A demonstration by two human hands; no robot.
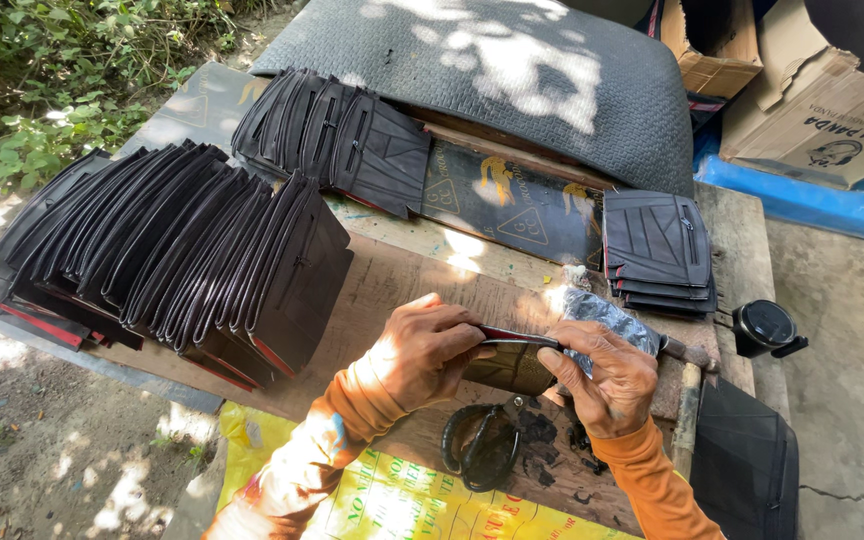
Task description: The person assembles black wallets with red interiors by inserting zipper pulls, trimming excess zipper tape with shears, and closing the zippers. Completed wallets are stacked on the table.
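Observation:
My left hand (pixel 430 350) and my right hand (pixel 607 375) both grip a dark folded leather piece (pixel 512 362) with a red edge, held just above the wooden board (pixel 392 285). My right hand also rests against a crumpled silvery foil wrap (pixel 602 315). Black scissors (pixel 480 445) lie on the board directly below the hands. Orange sleeves cover both forearms.
A long row of dark wallet pieces (pixel 172 255) leans at the left, another row (pixel 337 135) behind it, a small stack (pixel 657 250) at right. A hammer (pixel 690 395), a black round container (pixel 767 325), a grey cushion (pixel 512 70), cardboard boxes (pixel 822 100) and a yellow sack (pixel 392 500) surround the board.

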